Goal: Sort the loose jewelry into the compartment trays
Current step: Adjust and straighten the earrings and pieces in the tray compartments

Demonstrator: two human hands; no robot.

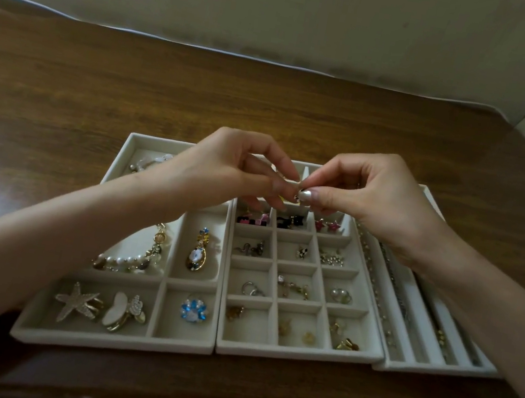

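Observation:
Three cream compartment trays sit side by side on a wooden table. Above the back of the middle tray, my left hand and my right hand meet fingertip to fingertip. Between them they pinch a small black-and-white checkered earring; its details are mostly hidden by the fingers. A matching checkered piece lies in a middle-tray cell. The left tray holds a pearl bracelet, a starfish clip and a blue flower brooch. The right tray has long slots with chains.
The table runs back to a pale wall, with bare wood behind the trays. The table's front edge lies just below the trays. A bright light reflection glares on the wood at far left. Many middle-tray cells hold small earrings and rings.

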